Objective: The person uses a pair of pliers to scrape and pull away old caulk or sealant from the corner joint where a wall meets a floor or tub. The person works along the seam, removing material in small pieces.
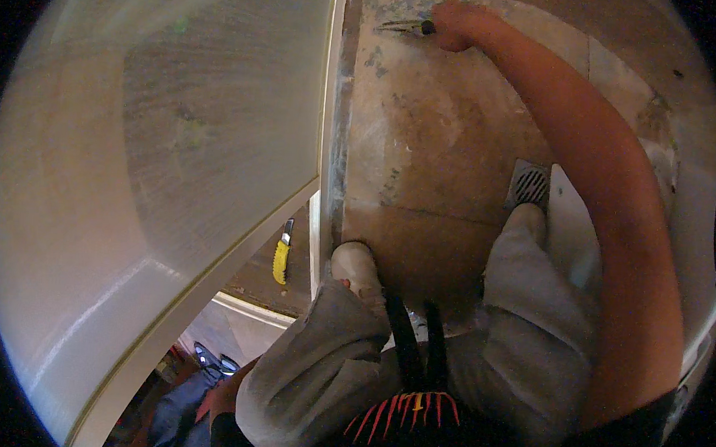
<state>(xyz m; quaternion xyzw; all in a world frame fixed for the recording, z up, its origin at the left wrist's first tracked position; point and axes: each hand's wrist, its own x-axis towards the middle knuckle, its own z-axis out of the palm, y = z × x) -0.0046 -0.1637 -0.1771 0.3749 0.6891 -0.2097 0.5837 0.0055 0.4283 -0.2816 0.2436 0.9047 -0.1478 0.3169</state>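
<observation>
At the top, my right arm reaches far across the tiled floor [450,124]. My right hand [456,26] is closed around the handles of a pair of long-nose pliers [406,27], whose metal jaws point left, close to a grimy metal strip [342,127] along the floor's left side. Whether the jaws touch anything is too dim to tell. Part of my left arm [227,387] shows at the lower left, beside my bent leg. A small reddish patch by my left shoe may be a fingertip; the rest of my left hand is hidden.
A large framed translucent panel [220,98] fills the left side. Beyond its lower edge a yellow snap-off utility knife [281,256] lies on the floor, blade showing. A square floor drain [529,183] sits by my right shoe [527,221]. Dark cloth [182,415] lies at lower left.
</observation>
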